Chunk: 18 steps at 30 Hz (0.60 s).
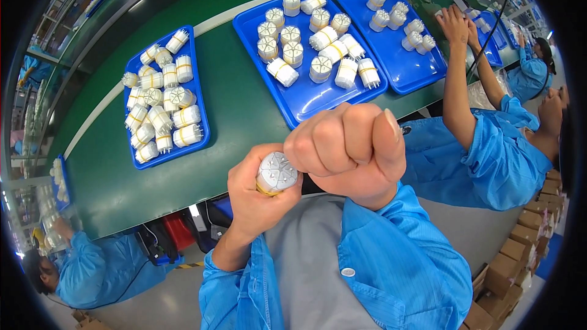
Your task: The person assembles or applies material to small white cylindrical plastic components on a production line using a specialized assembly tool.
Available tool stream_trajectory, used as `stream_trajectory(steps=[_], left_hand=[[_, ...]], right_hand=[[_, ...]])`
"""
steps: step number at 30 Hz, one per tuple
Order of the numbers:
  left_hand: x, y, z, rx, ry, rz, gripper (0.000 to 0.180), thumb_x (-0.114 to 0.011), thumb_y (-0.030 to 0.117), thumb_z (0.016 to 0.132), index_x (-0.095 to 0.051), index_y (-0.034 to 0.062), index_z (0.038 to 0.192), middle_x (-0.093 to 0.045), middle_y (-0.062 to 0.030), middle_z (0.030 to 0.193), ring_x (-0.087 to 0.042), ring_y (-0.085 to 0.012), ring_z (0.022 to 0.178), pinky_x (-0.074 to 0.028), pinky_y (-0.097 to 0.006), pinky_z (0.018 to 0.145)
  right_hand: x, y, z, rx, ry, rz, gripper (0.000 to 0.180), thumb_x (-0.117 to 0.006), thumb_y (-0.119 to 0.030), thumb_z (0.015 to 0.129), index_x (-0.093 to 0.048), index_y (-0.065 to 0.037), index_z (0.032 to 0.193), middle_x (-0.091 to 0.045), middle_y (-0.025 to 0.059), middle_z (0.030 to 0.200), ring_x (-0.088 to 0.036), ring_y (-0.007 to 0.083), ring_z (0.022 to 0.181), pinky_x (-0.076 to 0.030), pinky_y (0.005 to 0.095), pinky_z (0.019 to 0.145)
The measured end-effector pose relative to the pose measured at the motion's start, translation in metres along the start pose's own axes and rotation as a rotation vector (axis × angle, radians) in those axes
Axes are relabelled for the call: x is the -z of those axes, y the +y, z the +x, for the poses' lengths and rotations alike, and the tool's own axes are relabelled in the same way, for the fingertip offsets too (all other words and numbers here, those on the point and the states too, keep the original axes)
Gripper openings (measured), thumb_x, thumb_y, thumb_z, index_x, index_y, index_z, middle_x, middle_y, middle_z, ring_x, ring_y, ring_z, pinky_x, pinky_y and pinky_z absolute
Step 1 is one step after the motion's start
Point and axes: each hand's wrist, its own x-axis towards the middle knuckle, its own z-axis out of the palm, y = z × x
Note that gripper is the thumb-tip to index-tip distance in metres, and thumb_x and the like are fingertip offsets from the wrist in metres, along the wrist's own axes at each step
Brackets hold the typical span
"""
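My left hand (254, 205) is wrapped around a bundle of white wedge-shaped pieces (276, 174), tied with a yellow rubber band. The bundle's round top faces up and shows small metal pins. My right hand (351, 146) is closed in a fist against the right edge of that top; whatever its fingers grip is hidden. Beyond my hands, a blue tray (302, 110) carries several similar banded bundles (321, 68), some upright and some on their sides.
Another blue tray (205, 125) on the left is filled with bundles. A third tray (406, 76) at the right holds fewer. All rest on a green bench (232, 119). A co-worker's hands (455, 27) are at the right; another person (101, 269) sits at the lower left.
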Motion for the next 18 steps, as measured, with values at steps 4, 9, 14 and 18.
stream_trajectory(steps=[4, 9, 14, 18], left_hand=[[0.0015, -0.0004, -0.0007, -0.018, -0.020, 0.053, 0.033, -0.077, 0.000, 0.067, -0.062, 0.0009, 0.096, -0.067, -0.0050, 0.081, -0.064, -0.0104, 0.074, -0.051, -0.026, 0.065], [0.0043, -0.0012, -0.0014, -0.011, -0.035, 0.034, 0.033, -0.077, 0.000, 0.066, -0.063, 0.0010, 0.096, -0.067, -0.0058, 0.082, -0.064, -0.0110, 0.074, -0.051, -0.026, 0.065], [0.0047, -0.0034, -0.0030, 0.006, -0.047, 0.073, 0.030, -0.074, 0.001, 0.067, -0.063, 0.0011, 0.094, -0.066, -0.0025, 0.079, -0.062, -0.0080, 0.074, -0.049, -0.025, 0.066], [0.0021, -0.0072, -0.0044, 0.008, -0.042, 0.101, 0.029, -0.071, 0.001, 0.067, -0.062, 0.0010, 0.094, -0.067, -0.0027, 0.080, -0.063, -0.0082, 0.074, -0.049, -0.025, 0.067]], right_hand=[[0.0006, 0.0038, -0.0016, -0.021, 0.008, -0.002, 0.043, -0.039, -0.030, 0.104, -0.039, -0.009, 0.066, -0.036, -0.0015, 0.056, -0.026, 0.0086, 0.049, -0.026, 0.0277, 0.048], [-0.0035, -0.0044, -0.0023, -0.186, 0.053, -0.145, 0.049, -0.041, -0.040, 0.103, -0.035, -0.013, 0.063, -0.037, -0.0017, 0.054, -0.026, 0.0115, 0.047, -0.024, 0.0301, 0.047], [-0.0062, -0.0040, -0.0011, -0.269, 0.087, -0.150, 0.048, -0.039, -0.037, 0.104, -0.035, -0.013, 0.063, -0.033, -0.0032, 0.053, -0.023, 0.0097, 0.047, -0.022, 0.0285, 0.046], [-0.0046, 0.0012, -0.0064, -0.261, 0.123, -0.126, 0.046, -0.037, -0.034, 0.104, -0.035, -0.013, 0.063, -0.031, -0.0041, 0.053, -0.023, 0.0085, 0.047, -0.021, 0.0281, 0.046]])
